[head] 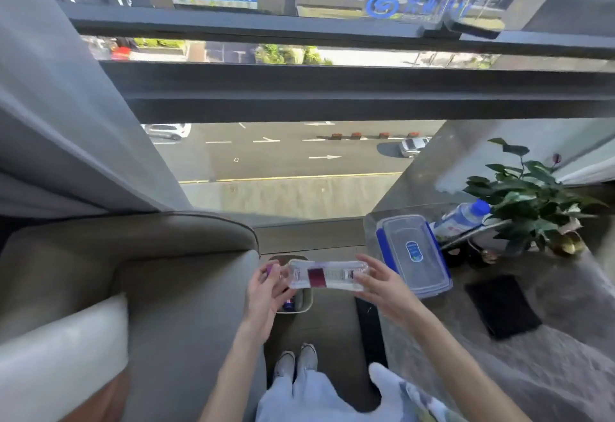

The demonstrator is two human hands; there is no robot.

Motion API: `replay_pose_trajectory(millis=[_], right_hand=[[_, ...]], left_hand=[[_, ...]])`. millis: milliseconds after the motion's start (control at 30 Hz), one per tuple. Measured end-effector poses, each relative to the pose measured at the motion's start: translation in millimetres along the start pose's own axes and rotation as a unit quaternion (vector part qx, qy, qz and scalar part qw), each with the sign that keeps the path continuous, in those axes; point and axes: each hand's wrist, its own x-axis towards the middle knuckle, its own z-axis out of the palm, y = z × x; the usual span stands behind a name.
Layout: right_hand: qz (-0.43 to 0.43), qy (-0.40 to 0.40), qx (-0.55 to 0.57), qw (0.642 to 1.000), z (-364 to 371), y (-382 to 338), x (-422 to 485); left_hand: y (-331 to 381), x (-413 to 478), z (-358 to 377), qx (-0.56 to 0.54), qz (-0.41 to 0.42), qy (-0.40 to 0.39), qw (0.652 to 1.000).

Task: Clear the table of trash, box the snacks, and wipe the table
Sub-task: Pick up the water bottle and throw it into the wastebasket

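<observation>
A clear plastic snack packet (327, 275) with a dark red band and a barcode hangs over the small beige trash bin (307, 302) on the floor. My left hand (266, 292) holds its left end, and a small purple bit shows at the fingertips. My right hand (382, 285) grips its right end. A blue can lies inside the bin. On the grey table (565, 355) at the right sits a clear storage box with a blue-clipped lid (412, 255).
A water bottle (462, 218) lies behind the box beside a potted plant (532, 198). A black flat object (502, 305) lies on the table. A grey armchair (149, 288) stands at the left, and a window with a curtain is ahead. A white cloth (389, 385) lies near the table's front edge.
</observation>
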Motion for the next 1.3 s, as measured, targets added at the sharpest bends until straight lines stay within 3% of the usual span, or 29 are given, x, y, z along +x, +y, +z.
replay_pose_trajectory(millis=[133, 267, 400, 467, 600, 700, 800, 933, 1067, 1167, 1300], right_hand=[[0.069, 0.044, -0.013, 0.997, 22, 21, 36], [0.096, 0.05, 0.028, 0.994, 47, 79, 142], [0.102, 0.08, 0.131, 0.983, 52, 181, 273], [0.094, 0.085, 0.134, 0.983, 44, 231, 327], [0.071, 0.052, -0.018, 0.996, 17, 308, 404], [0.074, 0.028, -0.167, 0.983, -4, 354, 435], [0.085, -0.021, -0.312, 0.946, -6, 393, 457], [0.069, -0.041, -0.439, 0.895, 17, 429, 492], [0.096, -0.028, -0.513, 0.853, 39, 448, 526], [0.137, -0.01, -0.551, 0.823, 43, 459, 544], [0.112, 0.015, -0.598, 0.793, 45, 467, 553]], left_hand=[[-16, 41, -9, 0.04, -0.008, 0.088, 0.995], [-56, 133, -51, 0.026, -0.014, 0.179, 0.983], [-113, 251, -110, 0.07, -0.007, 0.161, 0.984], [-150, 306, -131, 0.142, -0.008, 0.149, 0.979], [-215, 392, -156, 0.225, 0.01, 0.133, 0.965], [-256, 442, -154, 0.274, 0.046, 0.119, 0.953], [-284, 473, -148, 0.419, 0.077, 0.071, 0.902], [-306, 510, -155, 0.595, 0.067, 0.005, 0.801], [-310, 538, -175, 0.684, 0.073, -0.037, 0.725], [-324, 548, -192, 0.748, 0.008, -0.075, 0.66], [-337, 560, -204, 0.759, -0.019, -0.079, 0.646]])
